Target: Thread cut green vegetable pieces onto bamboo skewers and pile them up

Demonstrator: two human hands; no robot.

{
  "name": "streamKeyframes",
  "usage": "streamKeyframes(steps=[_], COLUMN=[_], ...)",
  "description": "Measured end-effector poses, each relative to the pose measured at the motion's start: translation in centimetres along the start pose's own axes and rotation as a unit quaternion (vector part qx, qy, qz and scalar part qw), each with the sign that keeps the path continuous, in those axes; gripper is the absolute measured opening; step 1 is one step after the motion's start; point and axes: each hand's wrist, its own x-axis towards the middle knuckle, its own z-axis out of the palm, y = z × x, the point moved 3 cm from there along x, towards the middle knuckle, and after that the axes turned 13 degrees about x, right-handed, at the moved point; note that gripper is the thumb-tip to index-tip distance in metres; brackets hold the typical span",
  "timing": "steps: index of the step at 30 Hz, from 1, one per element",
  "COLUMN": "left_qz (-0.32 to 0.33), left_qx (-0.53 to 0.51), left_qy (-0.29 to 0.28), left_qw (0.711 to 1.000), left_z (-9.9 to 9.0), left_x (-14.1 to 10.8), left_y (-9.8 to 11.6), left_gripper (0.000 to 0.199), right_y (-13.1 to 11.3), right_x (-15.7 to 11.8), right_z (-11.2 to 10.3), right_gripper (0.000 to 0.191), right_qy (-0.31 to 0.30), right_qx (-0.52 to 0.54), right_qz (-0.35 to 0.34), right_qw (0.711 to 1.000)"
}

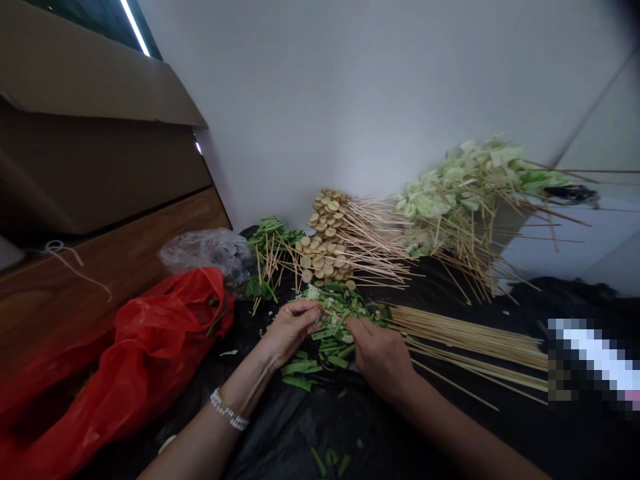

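Observation:
Over a pile of cut green vegetable pieces (337, 350), my two hands are close together. My left hand (290, 327), with a beaded bracelet at its wrist, pinches thumb against fingers; what lies in the pinch is too small to make out. My right hand (380, 353) is closed with its back toward me, its fingertips at the pile's right side, hiding whatever they hold. Loose bamboo skewers (470, 337) lie to the right of that hand. Behind the pile are skewered round pale slices (325, 260), stacked with their sticks pointing right.
Skewered green stalks (273, 230) lie behind on the left, and skewered pale leafy greens (460, 180) are heaped at the back right. A red plastic bag (165, 333) and a clear bag (207, 250) are left. Black plastic sheeting (280, 433) covers the surface; a cardboard box (100, 160) stands far left.

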Motion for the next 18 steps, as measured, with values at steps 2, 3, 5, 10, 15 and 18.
streamKeyframes(steps=[2, 3, 5, 10, 15, 18], left_qz=[0.0, 0.003, 0.013, 0.026, 0.02, 0.018], left_qx=[0.018, 0.027, 0.047, 0.084, 0.078, 0.073], left_qy=[-0.01, -0.015, -0.02, 0.033, 0.067, 0.052], left_qw=[1.0, 1.0, 0.999, 0.996, 0.995, 0.996], left_z=[0.6, 0.9, 1.4, 0.8, -0.6, -0.5], left_x=[-0.1, -0.2, -0.3, -0.2, 0.6, 0.7], left_y=[-0.3, -0.3, -0.3, 0.7, 0.8, 0.3], left_gripper=[0.03, 0.03, 0.028, 0.027, 0.03, 0.03], right_y=[-0.1, -0.1, -0.2, 0.4, 0.9, 0.8], right_x=[0.0, 0.1, 0.2, 0.5, 0.6, 0.6], right_z=[0.2, 0.3, 0.4, 0.4, 0.5, 0.4], right_gripper=[0.025, 0.024, 0.022, 0.023, 0.017, 0.013], right_qy=[-0.014, -0.024, -0.045, -0.072, -0.087, -0.087], right_qx=[0.006, 0.008, 0.01, -0.004, -0.01, -0.014], right_qz=[0.005, 0.008, 0.017, 0.038, 0.034, 0.032], right_qw=[1.0, 1.0, 0.999, 0.997, 0.996, 0.996])
